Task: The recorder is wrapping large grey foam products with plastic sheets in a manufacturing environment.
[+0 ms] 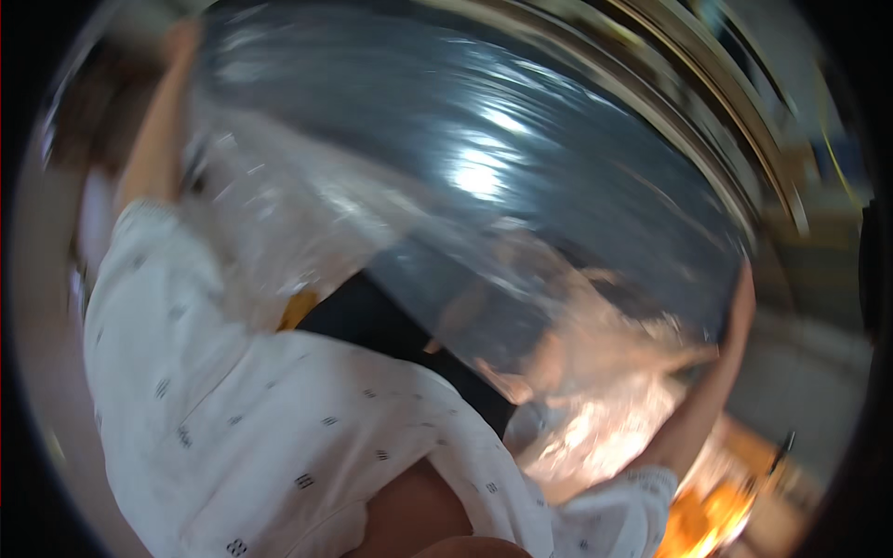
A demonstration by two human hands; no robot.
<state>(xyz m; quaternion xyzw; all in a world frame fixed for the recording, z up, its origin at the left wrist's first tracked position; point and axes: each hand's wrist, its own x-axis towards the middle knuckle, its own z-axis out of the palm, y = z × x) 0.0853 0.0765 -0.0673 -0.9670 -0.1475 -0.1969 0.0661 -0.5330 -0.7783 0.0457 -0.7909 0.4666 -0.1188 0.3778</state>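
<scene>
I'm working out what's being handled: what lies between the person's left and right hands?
In the head view, a broad, glossy dark-grey sheet-like item with clear plastic film spans the stretch between the left hand and right hand.

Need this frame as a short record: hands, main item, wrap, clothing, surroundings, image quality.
left_hand: left hand at the item's upper-left edge; finger grip unclear
right_hand: right hand at its right edge; finger grip unclear
main_item: large dark grey sheet or panel, glossy, spanning between both hands
wrap: clear plastic film, crinkled, on the side toward the body
clothing: white shirt, small dark prints
surroundings: bright orange item, lower right
image_quality: motion-blurred
</scene>
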